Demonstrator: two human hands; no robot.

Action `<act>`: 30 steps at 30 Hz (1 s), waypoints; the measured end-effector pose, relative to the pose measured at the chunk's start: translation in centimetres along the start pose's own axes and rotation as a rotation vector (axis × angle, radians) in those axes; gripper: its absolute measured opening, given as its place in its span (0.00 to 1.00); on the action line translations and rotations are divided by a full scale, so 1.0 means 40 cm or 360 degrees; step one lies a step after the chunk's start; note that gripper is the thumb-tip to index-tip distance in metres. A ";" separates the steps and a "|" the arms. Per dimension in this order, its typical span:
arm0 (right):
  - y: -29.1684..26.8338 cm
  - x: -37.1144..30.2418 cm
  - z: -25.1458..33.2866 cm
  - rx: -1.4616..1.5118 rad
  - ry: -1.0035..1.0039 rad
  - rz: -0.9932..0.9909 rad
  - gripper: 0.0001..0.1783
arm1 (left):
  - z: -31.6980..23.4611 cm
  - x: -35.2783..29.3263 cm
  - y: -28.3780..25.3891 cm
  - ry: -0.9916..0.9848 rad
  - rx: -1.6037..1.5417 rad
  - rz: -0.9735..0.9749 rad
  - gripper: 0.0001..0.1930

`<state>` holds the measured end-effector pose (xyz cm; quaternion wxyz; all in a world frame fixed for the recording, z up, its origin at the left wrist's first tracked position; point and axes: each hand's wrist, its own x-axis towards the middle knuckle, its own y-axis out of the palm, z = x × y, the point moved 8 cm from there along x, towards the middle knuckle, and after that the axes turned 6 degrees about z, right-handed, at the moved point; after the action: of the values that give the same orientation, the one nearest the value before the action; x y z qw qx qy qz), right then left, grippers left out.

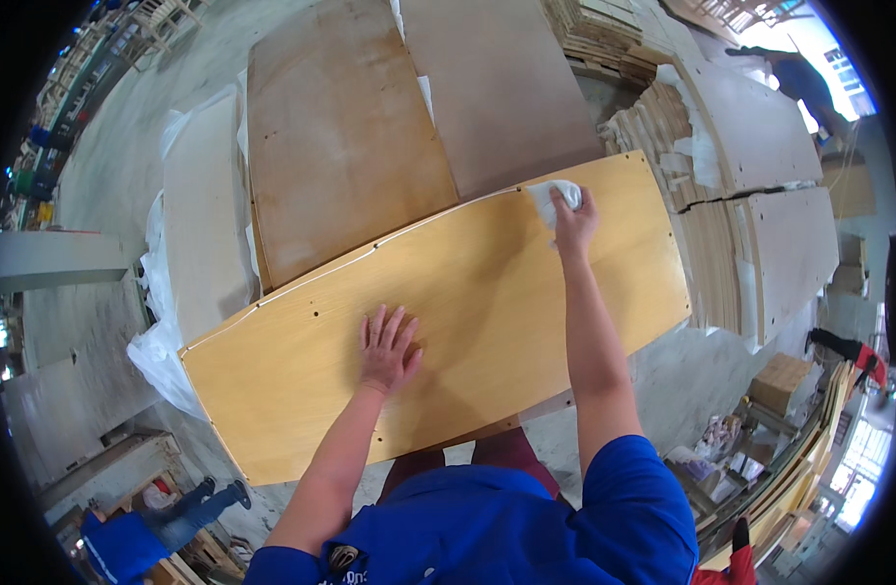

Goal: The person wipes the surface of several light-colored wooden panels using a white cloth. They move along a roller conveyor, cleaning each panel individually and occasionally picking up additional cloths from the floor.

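Note:
A long yellow-varnished wooden panel with small dark holes along its edges lies slantwise in front of me. My left hand rests on it left of the middle, fingers spread and holding nothing. Near the far edge, toward the right end, my right hand grips a crumpled white cloth against the panel. A thin white line runs along the far edge from the left corner up to the cloth; whether it is cord or a paste bead, I cannot tell.
Beyond the panel lie a brown board and a greyish board. Stacked boards stand at the right, with a cardboard box below. White plastic sheeting hangs at the left. A person in blue is at lower left.

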<state>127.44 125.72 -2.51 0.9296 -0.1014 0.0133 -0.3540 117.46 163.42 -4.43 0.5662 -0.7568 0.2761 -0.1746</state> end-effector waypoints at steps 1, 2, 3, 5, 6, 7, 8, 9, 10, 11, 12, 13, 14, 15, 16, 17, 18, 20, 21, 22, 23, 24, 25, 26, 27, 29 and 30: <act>0.008 -0.006 -0.004 -0.0017 -0.0002 0.0036 0.12 | 0.002 0.000 0.001 -0.0004 0.0019 0.0026 0.29; 0.015 -0.005 -0.008 0.0093 -0.0014 0.0058 0.12 | 0.002 0.000 0.003 -0.0008 0.0038 0.0053 0.29; 0.027 -0.001 -0.009 0.0035 -0.0018 0.0114 0.11 | 0.001 0.001 0.006 -0.0010 0.0056 0.0081 0.29; 0.031 0.018 -0.010 -0.0085 -0.0046 0.0190 0.11 | 0.002 0.001 0.011 -0.0022 0.0107 0.0097 0.29; 0.036 0.024 -0.013 -0.0068 -0.0056 0.0213 0.11 | 0.005 -0.003 0.011 -0.0026 0.0130 0.0115 0.30; 0.032 0.033 -0.013 -0.0136 -0.0066 0.0223 0.10 | 0.003 -0.003 0.013 -0.0039 0.0144 0.0132 0.30; 0.026 0.041 -0.014 -0.0203 -0.0076 0.0232 0.10 | 0.005 -0.002 0.019 -0.0063 0.0126 0.0179 0.30; 0.018 0.051 -0.014 -0.0271 -0.0086 0.0240 0.10 | 0.004 0.004 0.022 -0.0061 0.0127 0.0183 0.30; 0.008 0.059 -0.016 -0.0199 -0.0075 0.0230 0.10 | 0.004 0.008 0.023 -0.0061 0.0131 0.0187 0.30; -0.002 0.067 -0.019 -0.0126 -0.0062 0.0218 0.10 | 0.004 0.011 0.024 -0.0062 0.0135 0.0192 0.30; -0.011 0.074 -0.023 -0.0053 -0.0049 0.0206 0.10 | 0.003 0.009 0.023 -0.0072 0.0134 0.0198 0.30; -0.023 0.087 -0.025 -0.0024 -0.0048 0.0207 0.10 | 0.000 0.010 0.024 -0.0077 0.0131 0.0197 0.30; -0.037 0.101 -0.028 0.0006 -0.0047 0.0208 0.10 | -0.002 0.010 0.025 -0.0081 0.0129 0.0198 0.30; -0.051 0.115 -0.031 0.0036 -0.0044 0.0210 0.10 | -0.004 0.011 0.024 -0.0077 0.0129 0.0187 0.30; -0.069 0.129 -0.035 0.0037 -0.0047 0.0188 0.10 | -0.007 0.012 0.023 -0.0069 0.0127 0.0177 0.31; -0.088 0.144 -0.040 0.0039 -0.0049 0.0167 0.10 | -0.009 0.013 0.022 -0.0063 0.0126 0.0168 0.31; -0.105 0.160 -0.044 0.0042 -0.0051 0.0147 0.10 | -0.008 0.012 0.024 -0.0079 0.0135 0.0184 0.31; -0.154 0.204 -0.061 0.0085 -0.0089 0.0084 0.10 | -0.008 0.019 0.025 -0.0092 0.0146 0.0209 0.30; -0.180 0.221 -0.070 0.0107 -0.0109 0.0054 0.09 | -0.011 0.023 0.024 -0.0081 0.0149 0.0202 0.30; -0.202 0.235 -0.073 0.0051 -0.0113 0.0031 0.09 | -0.010 0.022 0.023 -0.0081 0.0157 0.0196 0.31; -0.218 0.250 -0.075 0.0064 -0.0132 0.0017 0.09 | -0.010 0.022 0.022 -0.0081 0.0166 0.0190 0.31; -0.236 0.270 -0.076 0.0078 -0.0151 0.0001 0.09 | -0.010 0.020 0.023 -0.0092 0.0165 0.0194 0.31; -0.252 0.285 -0.077 0.0089 -0.0171 -0.0016 0.09 | -0.012 0.019 0.022 -0.0100 0.0163 0.0197 0.31; -0.273 0.299 -0.079 0.0082 -0.0190 -0.0061 0.09 | -0.013 0.019 0.021 -0.0107 0.0161 0.0200 0.31; -0.292 0.314 -0.078 0.0033 -0.0220 -0.0108 0.10 | -0.015 0.021 0.022 -0.0106 0.0163 0.0207 0.31; -0.336 0.348 -0.075 -0.0069 -0.0277 -0.0210 0.10 | -0.018 0.026 0.023 -0.0094 0.0168 0.0223 0.31; -0.360 0.361 -0.077 -0.0183 -0.0264 -0.0277 0.12 | -0.020 0.030 0.023 -0.0087 0.0173 0.0221 0.31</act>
<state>128.51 105.11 -2.01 0.8859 -0.1843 -0.0522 -0.4225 117.74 161.90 -5.12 0.6246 -0.7084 0.3025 -0.1290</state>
